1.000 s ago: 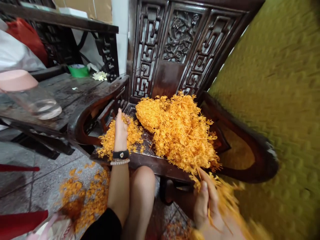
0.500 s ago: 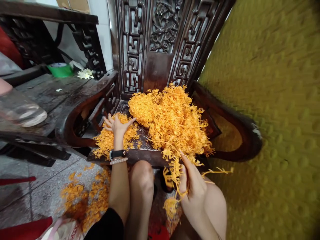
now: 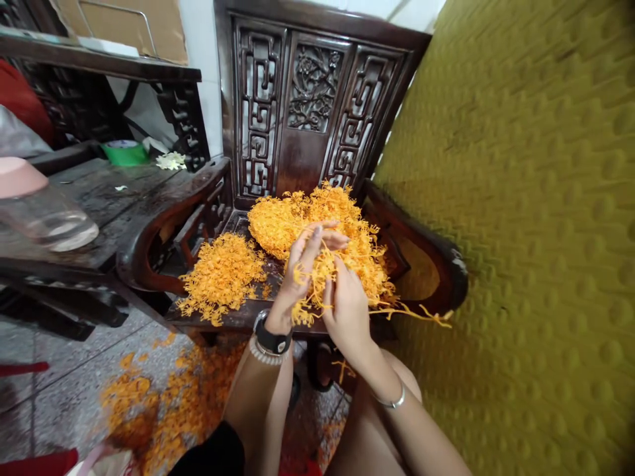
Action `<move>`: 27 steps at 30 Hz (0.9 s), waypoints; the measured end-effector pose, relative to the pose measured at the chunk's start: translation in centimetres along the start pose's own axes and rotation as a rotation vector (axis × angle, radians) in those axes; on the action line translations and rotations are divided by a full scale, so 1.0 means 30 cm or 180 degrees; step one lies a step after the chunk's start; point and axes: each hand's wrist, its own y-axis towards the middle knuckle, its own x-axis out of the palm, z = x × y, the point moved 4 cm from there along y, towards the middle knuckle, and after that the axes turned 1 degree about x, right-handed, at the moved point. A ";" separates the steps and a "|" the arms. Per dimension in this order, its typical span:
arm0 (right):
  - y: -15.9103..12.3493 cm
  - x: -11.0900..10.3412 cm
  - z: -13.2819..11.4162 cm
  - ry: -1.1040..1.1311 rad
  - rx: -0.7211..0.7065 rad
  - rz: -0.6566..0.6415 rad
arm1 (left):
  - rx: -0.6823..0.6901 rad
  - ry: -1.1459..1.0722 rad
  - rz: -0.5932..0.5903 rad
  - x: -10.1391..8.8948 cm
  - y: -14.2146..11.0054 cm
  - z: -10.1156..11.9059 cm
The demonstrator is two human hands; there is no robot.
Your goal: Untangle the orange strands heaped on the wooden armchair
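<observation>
While pinching a frilly orange sprig (image 3: 325, 264) between thumb and fingertips of the right grip (image 3: 350, 304), holding the left grip (image 3: 305, 251) just beside, fingers loosely extended, orange florets in front of the palm; cannot tell whether clasping any of them. Both raised above the front edge of a dark carved chair (image 3: 302, 155), in front of a large orange heap (image 3: 367, 241). Wearing on the left wrist a black band (image 3: 270, 338) and a pale beaded bracelet (image 3: 266, 357), on the right a silver bangle (image 3: 395, 400). Jutting out to the right, past the right grip, thin orange stems (image 3: 419, 313); inner ends hidden, so cannot tell whether held too.

Piled across the middle and right of the seat, the large orange heap, with a denser, rounder mass (image 3: 272, 225) at its left. Toward the seat's left front corner, a smaller orange pile (image 3: 221, 274), with stray pieces in the gap between. Scattered on the grey floor (image 3: 59, 370), darker orange bits (image 3: 181, 403).

Left of the chair, on a dark wooden counter (image 3: 106, 198): a roll of green tape (image 3: 125, 153), pale flowers (image 3: 171, 160) near it, and, closer in, a clear container (image 3: 57, 221) with a pink top.
</observation>
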 end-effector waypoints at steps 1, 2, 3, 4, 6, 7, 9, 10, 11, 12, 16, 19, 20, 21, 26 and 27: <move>-0.018 0.006 0.000 0.0098 0.0039 -0.0089 | -0.0020 0.0019 0.0154 -0.001 0.005 -0.009; -0.037 0.012 -0.001 0.0216 0.0088 -0.0206 | -0.0076 0.0038 0.0368 -0.011 0.012 -0.023; -0.057 0.016 -0.004 0.0327 0.0146 -0.0338 | -0.0176 0.0053 0.0606 -0.026 0.021 -0.040; -0.078 0.021 -0.009 0.0414 0.0210 -0.0477 | -0.0284 0.0065 0.0836 -0.045 0.032 -0.059; -0.117 0.029 -0.028 0.0573 0.0283 -0.0717 | -0.0395 0.0084 0.1227 -0.092 0.054 -0.092; -0.135 0.032 -0.042 0.0679 0.0295 -0.0798 | -0.0377 0.0055 0.1387 -0.118 0.066 -0.102; -0.171 0.033 -0.071 0.1000 0.0300 -0.0925 | -0.0211 -0.0062 0.1607 -0.181 0.091 -0.101; -0.188 0.032 -0.085 0.1199 0.0291 -0.0972 | -0.0079 -0.0154 0.1683 -0.217 0.104 -0.090; -0.202 0.029 -0.096 0.1380 0.0266 -0.1001 | 0.0055 -0.0261 0.1750 -0.257 0.115 -0.074; -0.212 0.025 -0.104 0.1507 0.0232 -0.1006 | 0.0199 -0.0352 0.1814 -0.299 0.124 -0.052; -0.200 0.010 -0.087 0.1251 0.0074 -0.0701 | 0.0484 -0.0181 0.1957 -0.435 0.125 0.047; -0.140 0.015 -0.036 0.0599 0.0158 -0.0377 | 0.0028 0.0388 0.1393 -0.419 0.103 0.075; -0.117 0.018 -0.020 0.0435 0.0193 -0.0301 | -0.0160 0.0510 0.1071 -0.389 0.092 0.072; -0.096 0.022 -0.007 0.0312 0.0226 -0.0236 | -0.0320 0.0573 0.0728 -0.351 0.081 0.064; -0.034 0.025 0.032 0.0047 0.0509 0.0001 | -0.0887 0.0370 -0.0313 -0.185 0.033 -0.018; -0.027 0.023 0.035 -0.0006 0.0552 0.0024 | -0.0984 0.0291 -0.0378 -0.172 0.027 -0.037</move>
